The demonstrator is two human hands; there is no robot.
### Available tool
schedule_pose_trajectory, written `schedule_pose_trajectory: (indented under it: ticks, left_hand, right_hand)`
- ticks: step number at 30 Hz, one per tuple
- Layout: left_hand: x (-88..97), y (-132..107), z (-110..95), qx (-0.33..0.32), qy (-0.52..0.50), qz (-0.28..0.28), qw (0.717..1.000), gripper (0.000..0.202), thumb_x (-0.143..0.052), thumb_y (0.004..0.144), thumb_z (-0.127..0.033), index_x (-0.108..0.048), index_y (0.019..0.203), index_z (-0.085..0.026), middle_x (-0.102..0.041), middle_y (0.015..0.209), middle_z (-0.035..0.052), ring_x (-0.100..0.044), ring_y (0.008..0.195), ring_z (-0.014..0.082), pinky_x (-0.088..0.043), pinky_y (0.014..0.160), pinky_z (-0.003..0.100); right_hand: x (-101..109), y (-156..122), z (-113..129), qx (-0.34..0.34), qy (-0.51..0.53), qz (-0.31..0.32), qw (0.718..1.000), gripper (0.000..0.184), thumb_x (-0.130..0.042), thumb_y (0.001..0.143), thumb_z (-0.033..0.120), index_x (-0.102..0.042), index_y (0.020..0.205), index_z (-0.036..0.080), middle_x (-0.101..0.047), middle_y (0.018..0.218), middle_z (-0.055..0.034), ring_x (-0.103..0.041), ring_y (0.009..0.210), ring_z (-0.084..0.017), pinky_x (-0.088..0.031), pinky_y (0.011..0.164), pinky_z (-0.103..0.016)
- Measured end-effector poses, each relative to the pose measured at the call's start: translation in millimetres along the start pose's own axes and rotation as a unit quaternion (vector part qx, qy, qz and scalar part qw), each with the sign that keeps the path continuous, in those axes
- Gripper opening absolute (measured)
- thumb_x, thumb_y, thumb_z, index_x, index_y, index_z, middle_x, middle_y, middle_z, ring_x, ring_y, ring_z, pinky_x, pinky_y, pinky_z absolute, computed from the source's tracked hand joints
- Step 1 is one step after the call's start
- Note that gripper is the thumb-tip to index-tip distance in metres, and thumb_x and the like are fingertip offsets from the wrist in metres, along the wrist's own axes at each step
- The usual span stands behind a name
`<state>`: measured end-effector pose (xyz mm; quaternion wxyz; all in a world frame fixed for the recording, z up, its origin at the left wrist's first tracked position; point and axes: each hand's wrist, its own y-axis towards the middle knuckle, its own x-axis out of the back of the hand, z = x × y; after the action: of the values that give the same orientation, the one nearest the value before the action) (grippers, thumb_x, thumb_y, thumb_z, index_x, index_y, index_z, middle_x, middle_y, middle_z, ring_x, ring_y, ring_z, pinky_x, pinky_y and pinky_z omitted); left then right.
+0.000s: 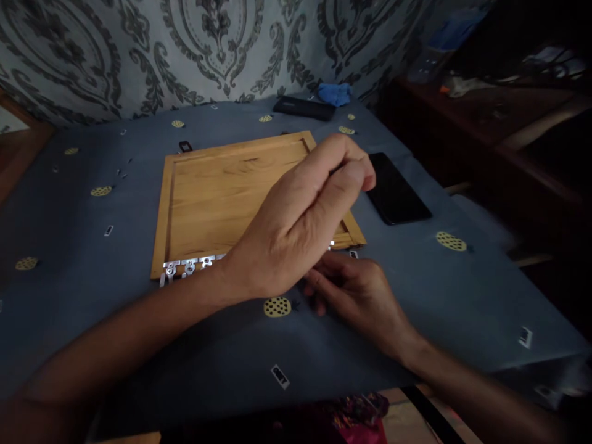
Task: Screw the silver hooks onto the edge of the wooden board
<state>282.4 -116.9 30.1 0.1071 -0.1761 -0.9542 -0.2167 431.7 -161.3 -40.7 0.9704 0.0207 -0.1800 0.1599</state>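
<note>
A framed wooden panel (217,197) lies on the blue tablecloth, with small metal hangers (189,266) in a row along its front edge. My left hand (300,222) is raised over the panel's right part, thumb and fingers closed in a pinch. Whatever the pinch holds, if anything, is hidden from me. Below it, my right hand (361,296) is at the panel's front right edge with its fingers curled together. What lies in those fingers is too dark and covered to make out. The left hand and wrist hide part of the metal row.
A black phone (400,191) lies right of the panel. Behind it are a dark case (304,108) and a blue cloth (335,94). A small dark loop (185,147) sits at the panel's far left corner. Tiny pieces (124,172) are scattered to the left.
</note>
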Motion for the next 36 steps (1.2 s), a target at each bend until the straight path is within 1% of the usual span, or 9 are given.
schedule_pose_trajectory:
  ticks: [4, 7, 12, 17, 23, 28, 30, 32, 36]
  left_hand:
    - [-11.7, 8, 4, -0.001, -0.067, -0.027, 0.997, 0.033, -0.039, 0.104, -0.029, -0.046, 0.073, -0.022, -0.051, 0.076, -0.0007, -0.05, 0.063, 0.01, -0.049, 0.061, 0.028]
    - [-18.6, 17, 7, 0.0, -0.117, -0.044, 0.992, 0.042, -0.041, 0.103, -0.029, -0.042, 0.062, -0.021, -0.043, 0.065, -0.0026, -0.041, 0.054, 0.0066, -0.044, 0.054, 0.025]
    - [-20.8, 30, 12, 0.02, -0.196, -0.017, 0.98, 0.051, -0.046, 0.103, -0.035, -0.041, 0.054, -0.019, -0.037, 0.056, -0.0044, -0.038, 0.052, 0.0042, -0.04, 0.053, 0.024]
    - [-20.0, 32, 12, 0.011, -0.182, 0.001, 0.983, 0.056, -0.04, 0.102, -0.052, -0.039, 0.057, -0.019, -0.037, 0.057, -0.0044, -0.039, 0.055, 0.0035, -0.037, 0.053, 0.023]
    - [-20.5, 30, 12, 0.047, -0.113, 0.017, 0.992, 0.053, -0.038, 0.103, -0.048, -0.037, 0.058, -0.021, -0.039, 0.059, -0.0019, -0.042, 0.052, 0.0085, -0.039, 0.049, 0.027]
    - [-15.5, 30, 12, 0.059, -0.138, 0.012, 0.989, 0.05, -0.038, 0.104, -0.042, -0.038, 0.059, -0.021, -0.034, 0.058, -0.0032, -0.032, 0.048, 0.0071, -0.035, 0.049, 0.028]
    - [-9.8, 31, 6, 0.056, -0.151, 0.003, 0.987, 0.047, -0.037, 0.106, -0.033, -0.04, 0.06, -0.021, -0.033, 0.058, -0.0039, -0.028, 0.047, 0.0067, -0.031, 0.047, 0.027]
    - [-3.0, 31, -2, 0.033, -0.162, -0.027, 0.986, 0.048, -0.035, 0.107, -0.03, -0.041, 0.06, -0.021, -0.033, 0.058, -0.0042, -0.028, 0.046, 0.006, -0.028, 0.046, 0.027]
    - [8.1, 29, -20, -0.025, -0.168, -0.074, 0.983, 0.059, -0.026, 0.104, -0.056, -0.04, 0.059, -0.021, -0.038, 0.061, -0.003, -0.029, 0.044, 0.0039, -0.026, 0.045, 0.027]
  right_hand:
    - [1, 0, 1, 0.004, -0.005, 0.001, 1.0, 0.03, -0.057, 0.094, 0.037, -0.06, 0.07, 0.018, -0.064, 0.057, 0.0023, -0.057, 0.038, -0.007, -0.045, 0.042, -0.02]
    - [1, 0, 1, 0.012, -0.022, -0.002, 1.0, 0.029, -0.057, 0.094, 0.035, -0.061, 0.071, 0.019, -0.064, 0.056, 0.0031, -0.058, 0.039, -0.008, -0.046, 0.045, -0.022]
    - [-1, -2, -4, 0.005, -0.023, -0.007, 1.0, 0.027, -0.058, 0.095, 0.038, -0.064, 0.077, 0.019, -0.067, 0.06, 0.0023, -0.058, 0.039, -0.008, -0.047, 0.044, -0.023]
    - [-1, -2, -5, 0.012, -0.017, -0.012, 1.0, 0.026, -0.061, 0.093, 0.04, -0.065, 0.078, 0.019, -0.068, 0.06, 0.0025, -0.058, 0.038, -0.008, -0.047, 0.044, -0.023]
    - [0, -2, -4, 0.013, -0.02, -0.011, 1.0, 0.023, -0.061, 0.093, 0.036, -0.065, 0.079, 0.018, -0.068, 0.06, 0.0024, -0.058, 0.039, -0.008, -0.047, 0.045, -0.023]
    - [-1, -2, -6, 0.007, -0.015, -0.009, 1.0, 0.021, -0.062, 0.092, 0.036, -0.066, 0.08, 0.019, -0.068, 0.06, 0.0028, -0.058, 0.039, -0.008, -0.047, 0.045, -0.023]
    - [-1, -2, -6, 0.008, -0.012, -0.009, 1.0, 0.022, -0.061, 0.093, 0.035, -0.066, 0.081, 0.018, -0.067, 0.06, 0.0028, -0.057, 0.039, -0.007, -0.046, 0.044, -0.022]
    - [-1, -2, -5, 0.005, -0.012, -0.009, 1.0, 0.022, -0.06, 0.093, 0.035, -0.066, 0.08, 0.018, -0.067, 0.06, 0.0025, -0.057, 0.039, -0.007, -0.046, 0.044, -0.022]
    - [-2, -2, -6, -0.008, -0.02, -0.004, 1.0, 0.025, -0.058, 0.094, 0.037, -0.065, 0.079, 0.018, -0.066, 0.058, 0.0025, -0.057, 0.039, -0.007, -0.045, 0.044, -0.022]
